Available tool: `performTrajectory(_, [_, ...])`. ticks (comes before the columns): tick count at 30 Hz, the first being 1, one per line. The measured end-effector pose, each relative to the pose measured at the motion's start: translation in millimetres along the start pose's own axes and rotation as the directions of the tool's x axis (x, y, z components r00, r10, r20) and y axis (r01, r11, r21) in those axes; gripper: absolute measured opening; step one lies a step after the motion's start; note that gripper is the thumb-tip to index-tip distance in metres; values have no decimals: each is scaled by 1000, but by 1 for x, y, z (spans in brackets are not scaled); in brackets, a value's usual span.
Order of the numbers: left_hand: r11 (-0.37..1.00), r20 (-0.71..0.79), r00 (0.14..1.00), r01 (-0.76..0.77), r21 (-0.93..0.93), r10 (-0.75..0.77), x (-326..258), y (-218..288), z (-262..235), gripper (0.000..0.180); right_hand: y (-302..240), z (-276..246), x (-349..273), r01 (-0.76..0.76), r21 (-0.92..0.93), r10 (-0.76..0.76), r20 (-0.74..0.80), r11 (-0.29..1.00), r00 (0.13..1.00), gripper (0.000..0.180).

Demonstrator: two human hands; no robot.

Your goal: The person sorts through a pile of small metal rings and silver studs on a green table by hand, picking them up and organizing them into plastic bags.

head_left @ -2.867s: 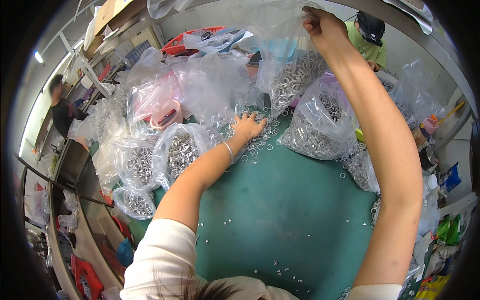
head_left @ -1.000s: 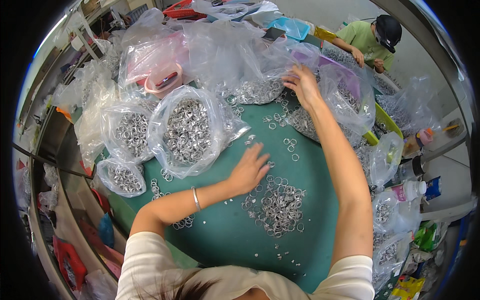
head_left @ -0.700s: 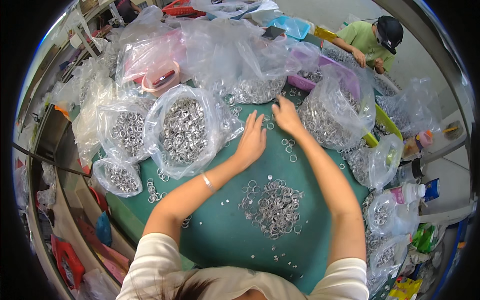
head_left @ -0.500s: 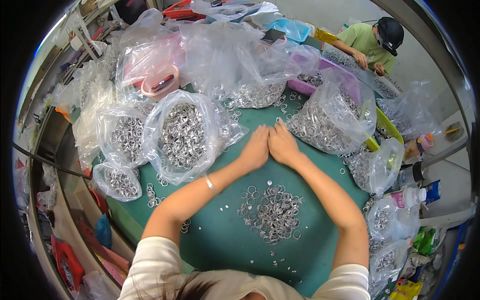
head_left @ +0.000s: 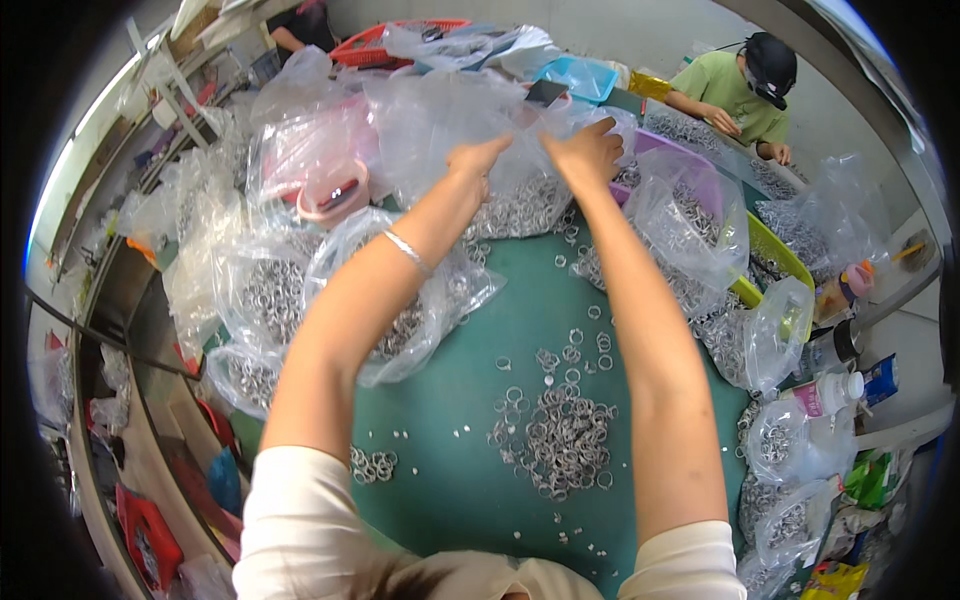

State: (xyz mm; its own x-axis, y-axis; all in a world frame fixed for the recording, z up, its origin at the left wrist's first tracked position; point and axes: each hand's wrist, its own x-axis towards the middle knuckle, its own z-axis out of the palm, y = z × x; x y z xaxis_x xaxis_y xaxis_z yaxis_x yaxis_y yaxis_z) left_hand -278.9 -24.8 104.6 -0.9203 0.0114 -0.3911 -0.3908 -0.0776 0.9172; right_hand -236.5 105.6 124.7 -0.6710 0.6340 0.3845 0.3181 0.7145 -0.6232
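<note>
Left hand (head_left: 478, 162) and right hand (head_left: 588, 157) have parted toward a clear bag (head_left: 522, 205) — grips unclear.

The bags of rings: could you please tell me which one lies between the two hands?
The far-middle clear bag, between left hand and right hand; the others sit further left or right.

rings (head_left: 568, 437): silver | bag (head_left: 425, 120): cloudy white | tabletop (head_left: 460, 495): green | bin (head_left: 654, 146): purple | basket (head_left: 362, 56): red | sleeves (head_left: 298, 505): white
</note>
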Motion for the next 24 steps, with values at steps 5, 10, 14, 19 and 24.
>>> performTrajectory(5, [989,-6,1000,23,-149,-24,-7,7,38,60,35,13,14,303,-334,-180,352,892,919,50])
performTrajectory(10, [995,72,997,-22,-94,29,-27,-3,66,38,66,39,20,113,211,-185,366,971,912,28])
performTrajectory(14, [720,35,996,-33,-693,80,39,-49,4,17,59,39,6,-708,679,157,691,194,706,23])
performTrajectory(19, [657,154,988,135,-741,-30,12,-29,6,19,91,36,37,-688,483,95,848,-541,521,20])
performTrajectory(24, [740,254,962,244,-627,-102,31,-48,-62,32,59,18,-16,-788,313,-37,920,-530,390,24])
